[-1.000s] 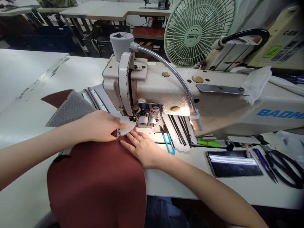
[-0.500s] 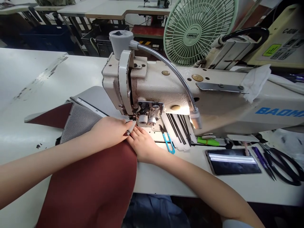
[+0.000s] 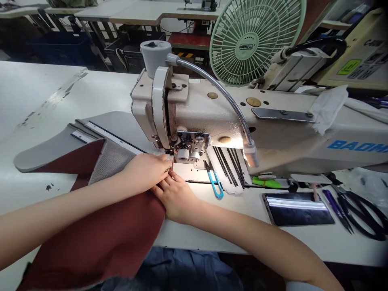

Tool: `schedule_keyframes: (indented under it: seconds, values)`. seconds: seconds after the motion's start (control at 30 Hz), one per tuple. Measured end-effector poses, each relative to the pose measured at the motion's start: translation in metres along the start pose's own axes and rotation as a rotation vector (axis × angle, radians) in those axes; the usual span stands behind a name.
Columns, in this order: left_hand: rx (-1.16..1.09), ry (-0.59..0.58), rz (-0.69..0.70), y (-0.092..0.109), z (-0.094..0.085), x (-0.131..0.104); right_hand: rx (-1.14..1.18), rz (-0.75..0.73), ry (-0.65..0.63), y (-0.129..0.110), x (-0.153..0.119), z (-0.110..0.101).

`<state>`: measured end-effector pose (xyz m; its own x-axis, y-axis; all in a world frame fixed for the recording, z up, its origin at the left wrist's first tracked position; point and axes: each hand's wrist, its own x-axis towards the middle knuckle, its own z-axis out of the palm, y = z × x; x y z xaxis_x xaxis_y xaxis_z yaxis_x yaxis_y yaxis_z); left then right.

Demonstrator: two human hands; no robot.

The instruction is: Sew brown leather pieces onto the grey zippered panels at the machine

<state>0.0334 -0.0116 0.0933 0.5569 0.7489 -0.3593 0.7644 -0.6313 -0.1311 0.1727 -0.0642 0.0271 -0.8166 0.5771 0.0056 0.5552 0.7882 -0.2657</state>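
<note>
My left hand (image 3: 147,169) is closed on the folded edge of a fabric piece, grey mesh (image 3: 113,155) on one face and dark red (image 3: 100,238) on the other. That edge lies by the presser foot of a sewing machine (image 3: 182,109). Close beside it, my right hand (image 3: 177,198) pinches the same fabric edge, its fingertips touching the left hand's. Behind the left hand, a white strip with a dark edge (image 3: 110,136) runs along the grey fabric toward the needle area. The needle itself is hidden.
Blue thread snips (image 3: 216,184) and black strips (image 3: 224,165) lie right of the needle plate. Farther right are a phone (image 3: 298,208), a purple pen (image 3: 335,204) and black scissors (image 3: 363,212). A green fan (image 3: 247,46) and a bendable lamp (image 3: 250,153) stand over the machine.
The fabric has turned and shifted left; more of its grey part shows at the left. Both hands have moved slightly, the right one down and left.
</note>
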Motion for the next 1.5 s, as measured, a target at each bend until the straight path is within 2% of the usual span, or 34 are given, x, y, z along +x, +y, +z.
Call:
schedule_keyframes:
  seconds: [0.17, 0.3, 0.4, 0.53, 0.67, 0.73, 0.83, 0.93, 1.03, 1.17, 1.27, 1.37, 1.5]
  values:
    - [-0.069, 0.105, -0.073, -0.001, 0.011, -0.002, 0.021, 0.024, 0.007, -0.001, -0.001, -0.001]
    - [-0.156, 0.159, -0.069, -0.004, 0.023, -0.008, 0.073, -0.102, -0.028, -0.016, -0.014, -0.004]
    - [-0.135, 0.2, -0.062, -0.004, 0.03, -0.008, 0.039, -0.113, 0.011, -0.022, -0.017, -0.001]
    - [-0.082, 0.226, -0.094, -0.003, 0.034, 0.005, 0.018, -0.097, 0.044, -0.014, -0.012, 0.004]
    - [-0.064, 0.184, -0.107, -0.006, 0.031, 0.014, 0.005, -0.086, 0.084, -0.005, -0.006, 0.007]
    - [-0.046, 0.156, -0.068, -0.006, 0.026, 0.005, 0.005, -0.099, 0.106, -0.005, -0.006, 0.007]
    - [0.078, 0.156, 0.017, -0.003, 0.013, -0.025, 0.008, -0.076, 0.107, -0.01, -0.009, 0.003]
    - [0.19, 0.124, -0.065, 0.003, 0.001, -0.053, 0.003, -0.095, 0.065, -0.02, -0.018, -0.006]
    - [0.158, 0.069, -0.122, 0.006, -0.004, -0.054, -0.024, -0.169, 0.01, -0.028, -0.027, -0.009]
    - [0.006, 0.099, -0.004, 0.005, 0.01, -0.03, -0.051, -0.195, 0.058, -0.03, -0.034, 0.0]
    - [-0.127, 0.155, -0.051, -0.001, 0.029, -0.017, -0.052, -0.213, 0.115, -0.028, -0.035, 0.009]
    - [-0.155, 0.224, -0.108, -0.007, 0.046, -0.015, -0.065, -0.228, 0.155, -0.027, -0.034, 0.012]
    - [-0.089, 0.333, -0.047, -0.007, 0.056, -0.019, -0.08, -0.219, 0.155, -0.027, -0.034, 0.011]
